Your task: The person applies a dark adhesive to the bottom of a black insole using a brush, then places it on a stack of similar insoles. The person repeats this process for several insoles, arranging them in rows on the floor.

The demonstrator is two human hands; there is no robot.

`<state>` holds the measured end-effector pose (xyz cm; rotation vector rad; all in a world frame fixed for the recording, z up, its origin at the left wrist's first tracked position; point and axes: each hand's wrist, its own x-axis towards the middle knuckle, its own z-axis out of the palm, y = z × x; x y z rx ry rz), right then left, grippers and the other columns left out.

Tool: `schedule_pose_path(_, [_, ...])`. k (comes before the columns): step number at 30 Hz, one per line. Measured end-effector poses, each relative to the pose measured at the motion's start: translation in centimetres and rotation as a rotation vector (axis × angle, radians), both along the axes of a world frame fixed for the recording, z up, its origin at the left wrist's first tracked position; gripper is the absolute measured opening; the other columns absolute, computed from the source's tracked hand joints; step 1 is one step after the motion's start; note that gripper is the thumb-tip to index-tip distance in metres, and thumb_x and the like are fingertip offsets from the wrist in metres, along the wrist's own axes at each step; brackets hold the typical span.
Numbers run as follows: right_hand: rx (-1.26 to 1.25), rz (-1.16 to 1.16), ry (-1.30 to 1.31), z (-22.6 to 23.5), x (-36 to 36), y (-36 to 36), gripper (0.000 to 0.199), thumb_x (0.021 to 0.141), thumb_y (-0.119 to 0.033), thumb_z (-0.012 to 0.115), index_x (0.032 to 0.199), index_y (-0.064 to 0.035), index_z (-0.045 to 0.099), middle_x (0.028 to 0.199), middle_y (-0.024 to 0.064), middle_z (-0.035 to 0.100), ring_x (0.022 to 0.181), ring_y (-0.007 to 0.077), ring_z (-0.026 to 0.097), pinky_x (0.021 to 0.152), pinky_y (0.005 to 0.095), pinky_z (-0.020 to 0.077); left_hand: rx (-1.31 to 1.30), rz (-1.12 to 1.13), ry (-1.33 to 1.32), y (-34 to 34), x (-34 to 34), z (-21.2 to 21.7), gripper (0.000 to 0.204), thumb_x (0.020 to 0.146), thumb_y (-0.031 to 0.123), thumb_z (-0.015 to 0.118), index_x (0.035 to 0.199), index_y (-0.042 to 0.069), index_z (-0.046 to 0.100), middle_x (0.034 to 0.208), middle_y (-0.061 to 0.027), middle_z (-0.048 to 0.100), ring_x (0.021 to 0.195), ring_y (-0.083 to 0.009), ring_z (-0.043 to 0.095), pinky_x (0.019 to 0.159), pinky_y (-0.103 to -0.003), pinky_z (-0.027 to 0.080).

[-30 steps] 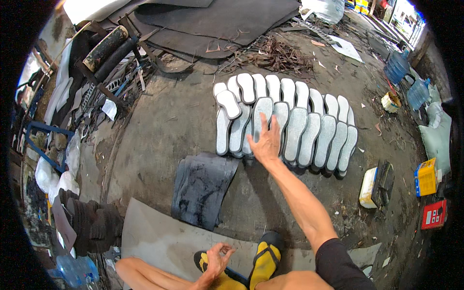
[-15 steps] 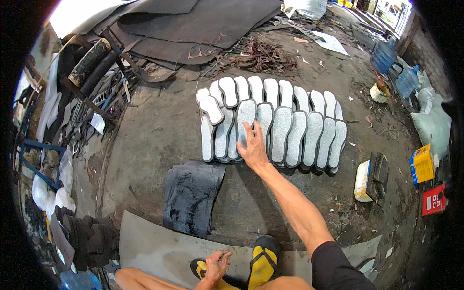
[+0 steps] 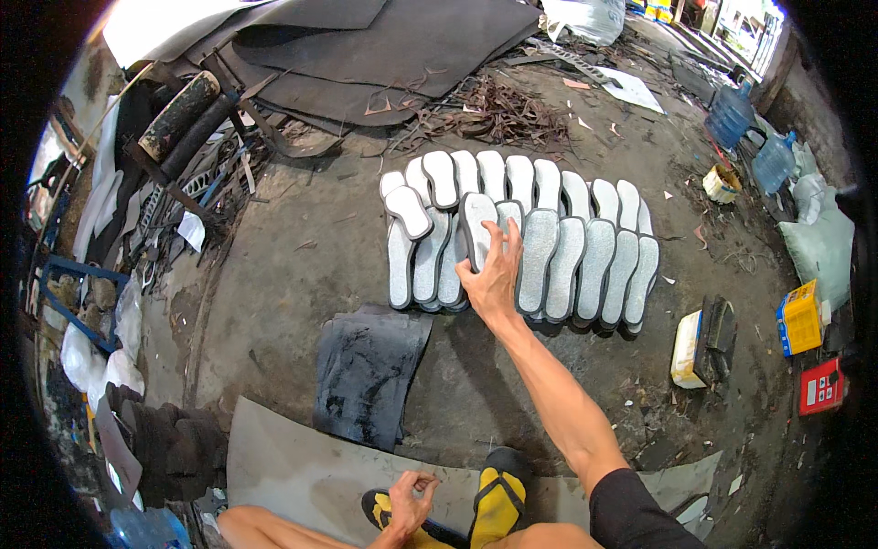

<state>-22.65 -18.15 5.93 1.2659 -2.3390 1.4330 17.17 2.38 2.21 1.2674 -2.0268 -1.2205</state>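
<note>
Two rows of sandal soles with pale speckled tops and dark edges lie overlapping on the floor, a far row [image 3: 519, 178] and a near row [image 3: 569, 261]. My right hand [image 3: 495, 279] reaches over the near row. Its thumb and fingers grip one sole [image 3: 477, 218] by its sides, and the palm hides the lower part of it. One shorter sole [image 3: 408, 212] lies slanted across the left end of the rows. My left hand [image 3: 412, 501] hangs near my foot with its fingers curled in and nothing visible in them.
A stack of dark sheets [image 3: 370, 375] lies nearer to me, beside a grey mat [image 3: 274, 448] under my feet. Brown strip scraps [image 3: 503, 114] and big dark sheets [image 3: 366, 55] lie beyond. At the right stand a white-and-black block [image 3: 702, 343], a yellow box [image 3: 799, 317] and water jugs [image 3: 729, 112].
My right hand has closed from a spread reach onto a sole in the near row, and that sole now sits slightly tilted. My left hand has hardly moved.
</note>
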Motion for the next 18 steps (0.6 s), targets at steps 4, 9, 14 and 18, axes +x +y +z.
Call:
schedule_pose_path(4, [0.126,0.077,0.114,-0.7,1.3,2.3,0.095,0.078,-0.004,0.078,0.164,-0.0124,0.037,0.165,0.0384,0.026,0.141,0.0580,0.040,0.119,0.0639,0.0390,0.173,0.007,-0.048,0.3,0.8,-0.8,0.009,0.099,0.008,0.078,0.100,0.001,0.082,0.083,-0.0136,0.079,0.069,-0.0231,0.075,0.068,-0.037,0.059])
schedule_pose_path(9, [0.294,0.117,-0.001,-2.2,3.0,4.4,0.108,0.078,0.000,0.081,0.172,-0.0159,0.031,0.163,0.0370,0.031,0.140,0.0551,0.042,0.117,0.0649,0.0394,0.231,0.129,-0.154,0.6,1.7,-2.3,0.042,0.112,0.029,0.065,0.081,0.002,0.073,0.067,-0.0160,0.069,0.051,-0.0247,0.063,0.057,-0.044,0.051])
schedule_pose_path(14, [0.238,-0.066,0.117,-3.0,2.4,4.3,0.099,0.086,-0.004,0.079,0.172,-0.0151,0.032,0.161,0.0354,0.035,0.140,0.0525,0.044,0.115,0.0642,0.0407,0.200,0.083,-0.135,0.4,1.1,-1.6,0.031,0.106,0.023,0.073,0.085,0.000,0.068,0.068,-0.0128,0.066,0.055,-0.0228,0.054,0.059,-0.040,0.048])
schedule_pose_path(18, [0.369,-0.151,0.075,-4.1,1.6,3.7,0.104,0.087,-0.014,0.086,0.174,-0.0154,0.028,0.162,0.0377,0.033,0.143,0.0538,0.041,0.115,0.0661,0.0402,0.131,0.083,0.087,0.4,-0.2,-0.7,0.022,0.098,0.008,0.081,0.081,-0.001,0.069,0.082,-0.0101,0.075,0.064,-0.0224,0.062,0.063,-0.037,0.051])
